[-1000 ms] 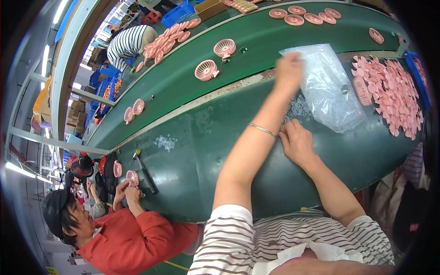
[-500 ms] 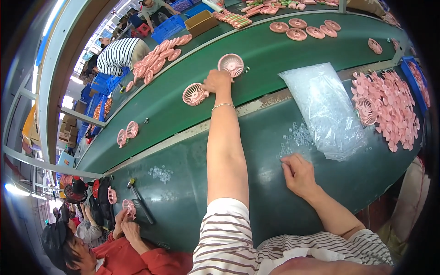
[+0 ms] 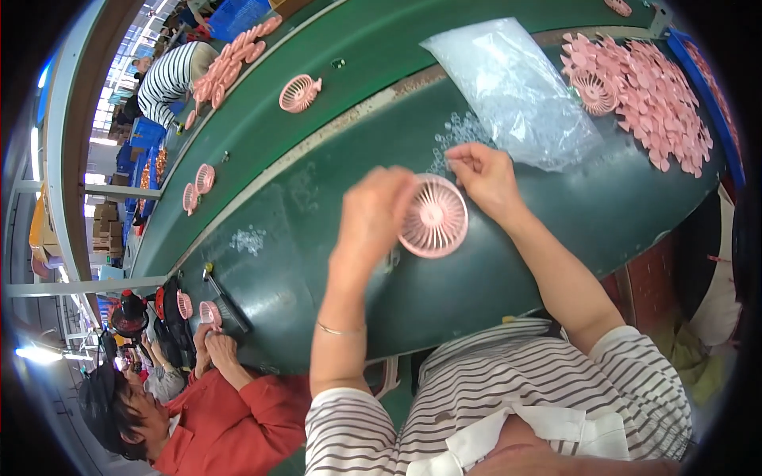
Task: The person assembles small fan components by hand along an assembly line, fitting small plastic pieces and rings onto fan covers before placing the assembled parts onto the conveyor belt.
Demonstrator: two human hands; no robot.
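My left hand (image 3: 373, 210), slightly blurred, grips the left edge of a round pink fan housing (image 3: 432, 216) with radiating slats, above the dark green worktable. Just beyond the housing, my right hand (image 3: 490, 182) has its thumb and forefinger pinched together by a scatter of small clear rings (image 3: 460, 131). Anything between those fingertips is too small to make out. A clear plastic bag (image 3: 520, 95) full of small pale pieces lies behind my right hand.
Pink fan blades (image 3: 655, 95) lie heaped at the far right, another fan housing (image 3: 594, 94) against them. Beyond runs a green conveyor belt (image 3: 262, 151) carrying a pink housing (image 3: 300, 94). At left, a co-worker in a red sleeve (image 3: 274, 397) sits near a black-handled tool (image 3: 228, 300).
My left hand has drawn back from the conveyor to the worktable with a pink fan housing. My right hand has brought its fingertips to the clear rings. The whole view has shifted.
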